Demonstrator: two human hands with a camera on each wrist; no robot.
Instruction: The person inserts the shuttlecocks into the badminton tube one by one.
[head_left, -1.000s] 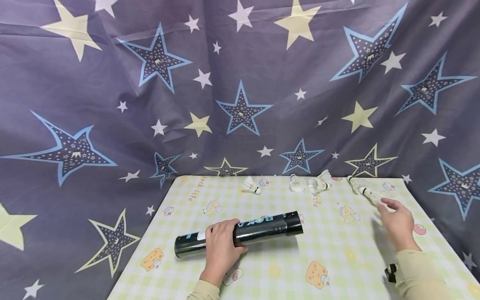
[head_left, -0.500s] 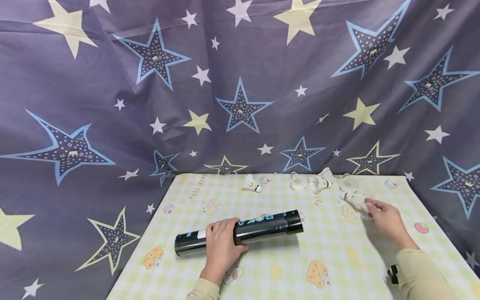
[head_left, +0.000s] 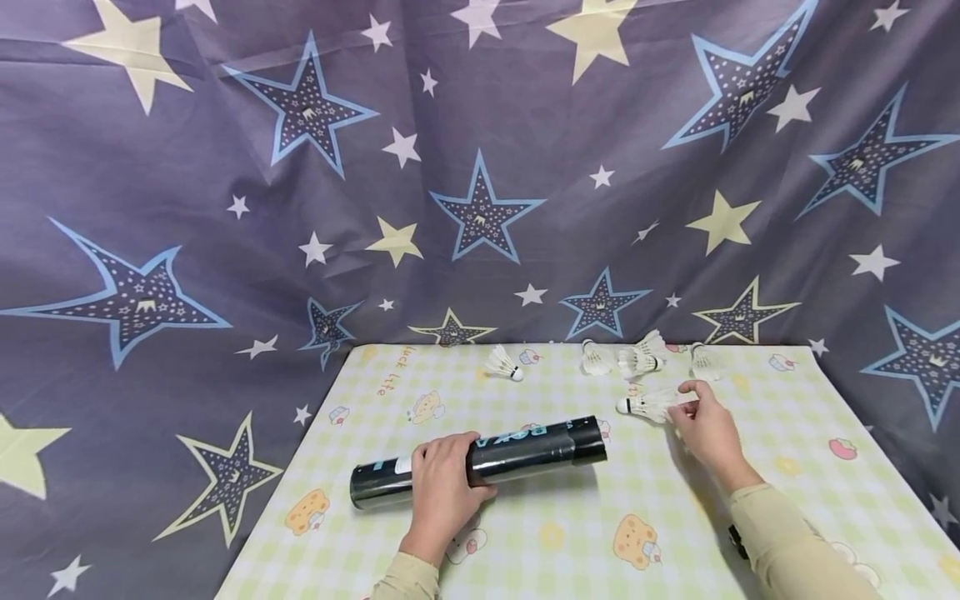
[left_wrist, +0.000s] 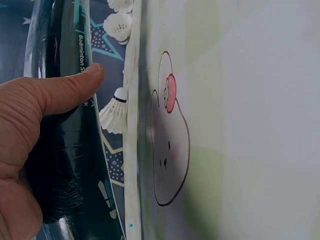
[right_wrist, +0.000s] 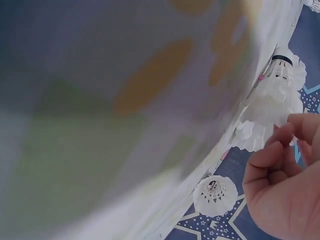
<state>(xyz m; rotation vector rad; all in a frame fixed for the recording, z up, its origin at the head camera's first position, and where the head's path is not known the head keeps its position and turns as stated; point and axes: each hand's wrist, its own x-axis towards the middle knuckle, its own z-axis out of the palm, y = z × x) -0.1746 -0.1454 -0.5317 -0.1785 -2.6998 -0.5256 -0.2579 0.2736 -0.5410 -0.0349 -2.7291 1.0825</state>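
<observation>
My left hand (head_left: 444, 492) grips a black shuttlecock tube (head_left: 525, 452) from above, thumb on the near side; in the left wrist view the thumb (left_wrist: 70, 90) lies across it. The tube slants slightly, its right end raised off the table. My right hand (head_left: 708, 433) pinches a white shuttlecock (head_left: 651, 406) by its feather skirt, its cork pointing left toward the tube's right end. In the right wrist view that shuttlecock (right_wrist: 277, 95) stands cork up, the right hand (right_wrist: 285, 185) at its feathers.
Along the table's back edge lie a lone shuttlecock (head_left: 502, 364), another shuttlecock (head_left: 596, 358), a cluster of shuttlecocks (head_left: 641, 357) and one more shuttlecock (head_left: 703, 361) at the right. A starry curtain (head_left: 480, 125) hangs behind the checked tablecloth (head_left: 555, 542).
My right hand has taken hold of a shuttlecock at the right and carried it left toward the tube. The left hand and the tube have hardly moved.
</observation>
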